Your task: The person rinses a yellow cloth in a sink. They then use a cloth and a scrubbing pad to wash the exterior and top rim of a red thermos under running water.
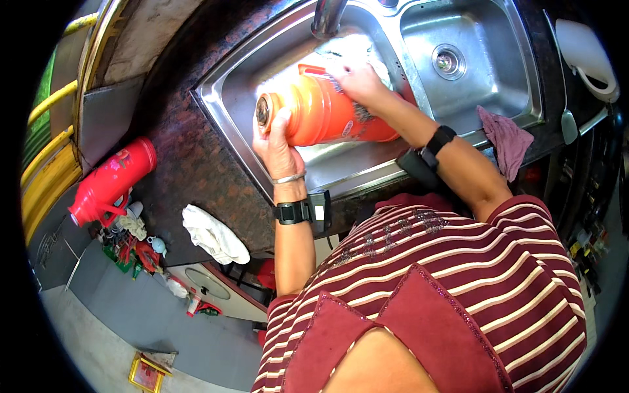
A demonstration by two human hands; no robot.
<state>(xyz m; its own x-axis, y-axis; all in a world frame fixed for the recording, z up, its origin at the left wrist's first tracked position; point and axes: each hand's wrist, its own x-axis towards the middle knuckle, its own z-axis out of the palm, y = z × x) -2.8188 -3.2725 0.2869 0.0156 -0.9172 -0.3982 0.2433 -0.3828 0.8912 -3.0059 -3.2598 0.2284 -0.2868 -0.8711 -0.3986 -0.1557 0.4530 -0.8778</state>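
Note:
An orange-red vacuum flask (314, 115) lies tilted on its side over the left basin of a steel sink (231, 83). Its open mouth (264, 112) points left, and a red handle (313, 70) shows on its far side. My left hand (279, 147) grips the flask at the neck. Against the upper side of its body, my right hand (361, 86) presses a grey, rough-looking scrubbing cloth (362, 112); the hand is blurred and hides much of the cloth. Whitish suds or a bright wet patch (351, 46) lie behind the flask, under the faucet (328, 19).
A red flowered vacuum flask (115, 179) stands on the dark stone counter (196, 162) at left, near a white cloth (214, 236). A purple cloth (503, 140) hangs over the sink's right front edge. Farther right are a long-handled spoon (569, 125) and a white mug-like vessel (587, 59).

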